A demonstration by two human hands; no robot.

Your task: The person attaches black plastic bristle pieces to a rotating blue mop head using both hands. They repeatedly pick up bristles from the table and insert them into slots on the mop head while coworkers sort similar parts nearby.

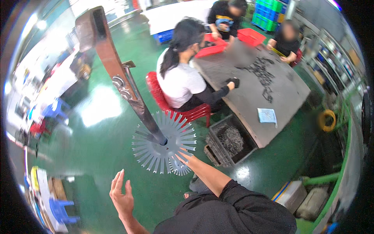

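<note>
A grey metal disc [156, 150] with many forked strips around its rim sits at the lower end of a worn brown metal post [117, 70]. Below its near edge shows a second, smaller toothed disc [180, 169]. My right hand [182, 156] reaches to the larger disc's near right side. Strips cover part of that hand, so its grip is hidden. To the lower left, my left hand [122, 195] is raised with its fingers stretched out, apart from the discs and holding nothing.
A grey table [288, 97] bears dark small parts and a blue face mask [267, 116]. Co-workers sit around it, one on a red chair [194, 113]. A grey crate [233, 142] of small metal pieces stands on the green floor. Red trays [250, 37] are at the far end.
</note>
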